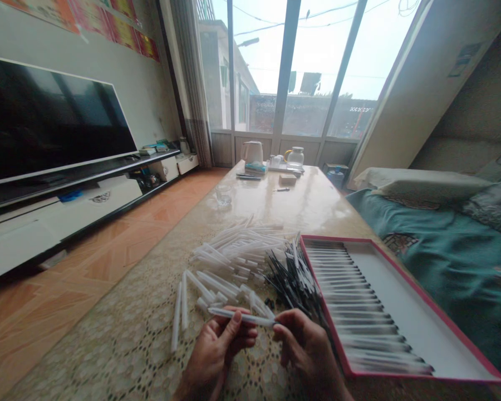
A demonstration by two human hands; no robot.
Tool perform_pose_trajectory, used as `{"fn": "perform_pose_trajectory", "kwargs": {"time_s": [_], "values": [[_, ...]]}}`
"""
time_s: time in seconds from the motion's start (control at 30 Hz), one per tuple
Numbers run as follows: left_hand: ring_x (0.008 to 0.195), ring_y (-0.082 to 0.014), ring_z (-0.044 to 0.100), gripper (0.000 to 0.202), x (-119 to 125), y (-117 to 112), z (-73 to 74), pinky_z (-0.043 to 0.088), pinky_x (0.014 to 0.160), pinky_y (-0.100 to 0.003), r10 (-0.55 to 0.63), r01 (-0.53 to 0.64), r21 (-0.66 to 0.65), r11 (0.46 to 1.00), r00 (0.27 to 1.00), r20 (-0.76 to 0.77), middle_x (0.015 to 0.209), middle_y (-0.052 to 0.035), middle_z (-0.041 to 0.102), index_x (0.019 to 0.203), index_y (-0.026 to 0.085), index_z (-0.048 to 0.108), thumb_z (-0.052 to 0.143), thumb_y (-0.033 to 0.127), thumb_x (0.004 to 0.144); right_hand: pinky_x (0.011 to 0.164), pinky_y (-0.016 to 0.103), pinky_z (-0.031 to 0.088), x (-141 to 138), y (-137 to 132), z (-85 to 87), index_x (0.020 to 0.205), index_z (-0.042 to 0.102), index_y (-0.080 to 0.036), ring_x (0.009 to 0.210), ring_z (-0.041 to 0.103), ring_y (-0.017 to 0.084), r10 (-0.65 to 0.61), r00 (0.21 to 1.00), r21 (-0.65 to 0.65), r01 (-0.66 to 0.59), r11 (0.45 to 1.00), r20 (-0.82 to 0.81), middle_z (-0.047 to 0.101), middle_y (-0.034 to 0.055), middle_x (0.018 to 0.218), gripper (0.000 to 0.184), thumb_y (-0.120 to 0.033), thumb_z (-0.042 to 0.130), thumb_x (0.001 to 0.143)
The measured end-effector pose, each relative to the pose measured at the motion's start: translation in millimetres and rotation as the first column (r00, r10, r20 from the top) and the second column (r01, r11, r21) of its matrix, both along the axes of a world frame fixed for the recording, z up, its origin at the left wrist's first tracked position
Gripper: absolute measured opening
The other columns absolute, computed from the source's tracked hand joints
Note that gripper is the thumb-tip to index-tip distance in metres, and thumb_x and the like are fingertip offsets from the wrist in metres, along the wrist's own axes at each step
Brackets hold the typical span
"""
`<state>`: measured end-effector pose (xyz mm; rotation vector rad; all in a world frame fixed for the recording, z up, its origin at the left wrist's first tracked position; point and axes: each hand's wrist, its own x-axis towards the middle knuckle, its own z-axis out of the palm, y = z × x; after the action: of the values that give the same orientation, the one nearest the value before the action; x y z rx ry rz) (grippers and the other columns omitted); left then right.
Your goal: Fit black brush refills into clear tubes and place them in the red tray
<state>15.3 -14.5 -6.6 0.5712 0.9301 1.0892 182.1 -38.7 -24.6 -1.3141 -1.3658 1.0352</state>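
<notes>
A white tube (242, 317) is gripped by the left hand (217, 352) and pinched at its end by the right hand (304, 344) above the worktop (129, 340); loose tubes (234, 256) are heaped at twelve o'clock.

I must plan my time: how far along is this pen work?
Done: a row of pens lines one side of the red-rimmed box. In hand: left hand and right hand hold one white barrel between them. Left: a pile of white barrels and a heap of black refills on the table.
</notes>
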Motion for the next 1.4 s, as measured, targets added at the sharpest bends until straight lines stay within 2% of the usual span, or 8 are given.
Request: {"fn": "perform_pose_trajectory", "kwargs": {"time_s": [0.13,0.37,0.5,0.7,0.9,1.07,1.23,1.4], "values": [[0.062,-0.0159,0.066,0.019,0,-1,2.1,0.053,0.062,-0.025,0.003,-0.003,-0.011,1.000,1.000,-0.010,0.068,-0.0072,0.072,0.077,0.013,0.069,0.074,0.028,0.067,0.036,0.016,0.035,-3,-1,-1.6,0.075,0.054,-0.017,0.038,0.048,0.007,-0.031,1.000,0.015,0.031,0.999,0.007,0.054,-0.0028,0.059,0.035,-0.050,0.048,0.085],[0.060,-0.0158,0.065,0.017,2,-3,4.4,0.053,0.060,-0.026,-0.012,0.012,0.027,1.000,1.000,-0.009,0.066,-0.0051,0.071,0.076,0.013,0.069,0.074,0.027,0.067,0.046,0.018,0.033,-2,-2,-5.4,0.063,0.047,-0.020,0.049,0.046,0.010,-0.169,0.910,0.339,0.034,0.940,0.379,0.048,-0.0038,0.054,0.039,-0.041,0.034,0.093],[0.059,-0.0157,0.065,0.017,2,-2,2.7,0.053,0.058,-0.025,-0.006,0.006,0.022,1.000,1.000,-0.009,0.066,-0.0054,0.071,0.076,0.013,0.069,0.073,0.027,0.067,0.046,0.019,0.031,0,-1,-1.9,0.062,0.045,-0.020,0.046,0.045,0.009,-0.107,0.918,0.286,-0.008,0.958,0.383,0.045,-0.0045,0.052,0.043,-0.040,0.028,0.095],[0.061,-0.0154,0.066,0.014,0,0,-1.1,0.053,0.062,-0.025,-0.006,0.007,0.036,0.999,1.000,-0.022,0.069,-0.0058,0.072,0.079,0.013,0.068,0.069,0.025,0.073,0.048,0.019,0.033,1,-2,2.0,0.085,0.046,-0.021,0.049,0.049,0.011,-0.017,0.928,0.227,-0.073,0.971,0.371,0.051,-0.0047,0.057,0.026,-0.041,0.030,0.093],[0.060,-0.0148,0.066,0.013,-1,1,-1.5,0.053,0.059,-0.024,-0.026,0.027,0.035,0.999,0.999,-0.032,0.067,-0.0048,0.072,0.078,0.013,0.068,0.068,0.026,0.074,0.045,0.019,0.031,3,-2,-5.3,0.070,0.041,-0.022,0.043,0.049,0.010,0.064,0.925,0.148,-0.128,0.981,0.373,0.048,-0.0053,0.048,0.036,-0.039,0.023,0.096],[0.061,-0.0142,0.066,0.017,-2,4,-7.4,0.053,0.060,-0.024,-0.030,0.030,0.043,0.999,1.000,-0.001,0.067,-0.0048,0.072,0.079,0.013,0.068,0.069,0.028,0.073,0.049,0.019,0.034,6,-1,-1.5,0.090,0.047,-0.021,0.049,0.052,0.011,0.037,0.898,0.182,-0.129,0.975,0.438,0.053,-0.0039,0.057,0.028,-0.041,0.028,0.094],[0.060,-0.0138,0.066,0.017,-2,4,-8.3,0.053,0.059,-0.023,-0.037,0.036,0.060,0.998,0.999,0.019,0.066,-0.0041,0.072,0.079,0.013,0.069,0.070,0.028,0.072,0.049,0.019,0.034,7,-1,0.7,0.077,0.043,-0.022,0.049,0.050,0.011,0.072,0.893,0.131,-0.144,0.981,0.445,0.053,-0.0030,0.058,0.034,-0.044,0.024,0.095],[0.059,-0.0136,0.066,0.013,0,1,-0.1,0.053,0.059,-0.023,-0.034,0.032,0.085,0.996,0.999,0.015,0.065,-0.0022,0.072,0.077,0.015,0.069,0.072,0.025,0.069,0.047,0.019,0.034,-2,-3,0.5,0.070,0.040,-0.022,0.044,0.048,0.010,0.096,0.963,0.107,-0.126,0.986,0.250,0.049,-0.0039,0.048,0.037,-0.048,0.027,0.093]]}}
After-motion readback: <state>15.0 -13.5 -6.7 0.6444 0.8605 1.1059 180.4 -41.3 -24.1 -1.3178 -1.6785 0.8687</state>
